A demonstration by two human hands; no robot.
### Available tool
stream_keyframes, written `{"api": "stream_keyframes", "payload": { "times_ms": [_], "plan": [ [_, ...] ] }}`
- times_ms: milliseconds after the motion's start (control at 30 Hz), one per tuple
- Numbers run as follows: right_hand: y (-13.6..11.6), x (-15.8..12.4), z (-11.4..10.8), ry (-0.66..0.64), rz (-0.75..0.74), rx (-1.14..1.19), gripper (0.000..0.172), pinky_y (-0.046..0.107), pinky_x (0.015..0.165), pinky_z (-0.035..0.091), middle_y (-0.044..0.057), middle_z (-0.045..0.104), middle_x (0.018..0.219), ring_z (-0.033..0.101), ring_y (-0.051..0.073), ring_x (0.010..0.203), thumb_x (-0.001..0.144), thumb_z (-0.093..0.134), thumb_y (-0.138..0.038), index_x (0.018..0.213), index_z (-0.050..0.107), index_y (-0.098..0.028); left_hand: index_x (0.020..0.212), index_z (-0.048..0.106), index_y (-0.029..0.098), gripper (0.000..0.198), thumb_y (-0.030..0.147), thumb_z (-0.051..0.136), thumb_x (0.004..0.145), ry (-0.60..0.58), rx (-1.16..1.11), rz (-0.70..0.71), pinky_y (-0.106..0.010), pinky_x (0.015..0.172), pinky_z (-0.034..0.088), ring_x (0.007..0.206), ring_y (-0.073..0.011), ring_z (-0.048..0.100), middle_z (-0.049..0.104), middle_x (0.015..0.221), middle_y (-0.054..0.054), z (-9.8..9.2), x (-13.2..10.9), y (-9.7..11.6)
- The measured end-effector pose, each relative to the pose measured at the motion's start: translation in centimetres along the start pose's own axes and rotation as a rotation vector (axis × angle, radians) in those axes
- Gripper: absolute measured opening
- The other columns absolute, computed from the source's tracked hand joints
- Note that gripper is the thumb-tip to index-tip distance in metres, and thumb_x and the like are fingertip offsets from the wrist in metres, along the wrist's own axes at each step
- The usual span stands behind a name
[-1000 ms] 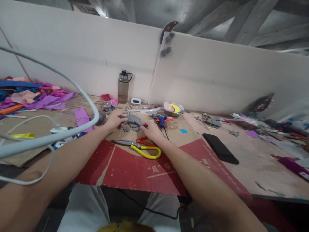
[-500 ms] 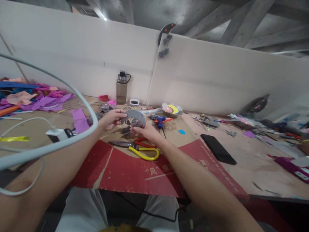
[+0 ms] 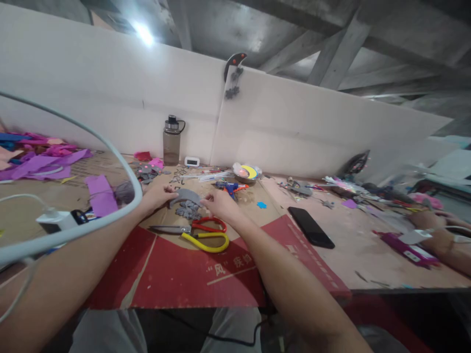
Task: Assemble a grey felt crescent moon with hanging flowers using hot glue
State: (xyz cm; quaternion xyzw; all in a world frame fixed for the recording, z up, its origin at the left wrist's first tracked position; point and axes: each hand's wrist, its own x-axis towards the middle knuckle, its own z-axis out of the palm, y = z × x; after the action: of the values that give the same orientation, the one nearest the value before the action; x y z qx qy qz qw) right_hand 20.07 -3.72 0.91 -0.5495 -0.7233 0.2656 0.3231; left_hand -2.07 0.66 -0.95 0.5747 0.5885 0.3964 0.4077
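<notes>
A grey felt crescent is stretched between my two hands, low over the cardboard. My left hand pinches its left end, and the right end is between the fingers of my right hand. Just beneath the arch lies a bunch of small grey felt cut-outs; whether they are attached to the crescent, I cannot tell. Closer to me, scissors with one red and one yellow handle rest on the cardboard, blades to the left.
A blue glue gun and a bowl are beyond my right hand. A water bottle stands by the partition. A black phone lies to the right, near another person's hands. A pale tube arches at left.
The crescent has come down closer to the cardboard, with both hands still on its ends. My view has turned right, and another person's hands now show at the right edge.
</notes>
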Motion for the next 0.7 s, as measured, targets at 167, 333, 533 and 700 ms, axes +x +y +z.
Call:
{"api": "stream_keyframes", "payload": {
  "times_ms": [167, 333, 533, 700],
  "plan": [
    [1.5, 1.8, -4.2, 0.138, -0.031, -0.028, 0.017, 0.021, 0.049, 0.041, 0.0, 0.065, 0.06, 0.057, 0.011, 0.047, 0.08, 0.057, -0.029, 0.07, 0.065, -0.018, 0.054, 0.059, 0.018, 0.016, 0.027, 0.07, 0.063, 0.317, 0.206, 0.15, -0.022, 0.051, 0.033, 0.054, -0.0149, 0.051, 0.056, 0.047, 0.002, 0.3, -2.2, 2.6],
    [5.2, 5.7, -11.0, 0.423, 0.093, -0.209, 0.023, 0.023, 0.061, 0.042, 0.002, 0.068, 0.072, 0.06, 0.013, 0.064, 0.081, 0.049, -0.026, 0.083, 0.069, -0.016, 0.056, 0.059, 0.018, 0.015, 0.022, 0.062, 0.07, 0.368, 0.176, 0.08, -0.024, 0.05, 0.031, 0.049, -0.0144, 0.045, 0.049, 0.043, 0.004, 0.6, -3.1, 3.8],
    [8.7, 10.3, -12.8, 0.473, 0.216, -0.337, 0.026, 0.027, 0.07, 0.043, 0.009, 0.07, 0.084, 0.062, 0.018, 0.077, 0.08, 0.053, -0.031, 0.089, 0.07, -0.015, 0.06, 0.058, 0.019, 0.014, 0.027, 0.058, 0.071, 0.383, 0.205, 0.053, -0.025, 0.048, 0.029, 0.045, -0.0145, 0.043, 0.047, 0.042, 0.004, 0.5, -2.0, 2.5],
    [10.4, 14.0, -10.9, 0.501, 0.269, -0.419, 0.033, 0.041, 0.093, 0.038, 0.02, 0.063, 0.114, 0.052, 0.033, 0.114, 0.068, 0.068, -0.034, 0.093, 0.071, -0.013, 0.067, 0.058, 0.019, 0.019, 0.037, 0.054, 0.071, 0.321, 0.235, 0.057, -0.026, 0.045, 0.027, 0.042, -0.0144, 0.041, 0.047, 0.044, 0.004, 0.1, -0.7, 0.9]
  ]
}}
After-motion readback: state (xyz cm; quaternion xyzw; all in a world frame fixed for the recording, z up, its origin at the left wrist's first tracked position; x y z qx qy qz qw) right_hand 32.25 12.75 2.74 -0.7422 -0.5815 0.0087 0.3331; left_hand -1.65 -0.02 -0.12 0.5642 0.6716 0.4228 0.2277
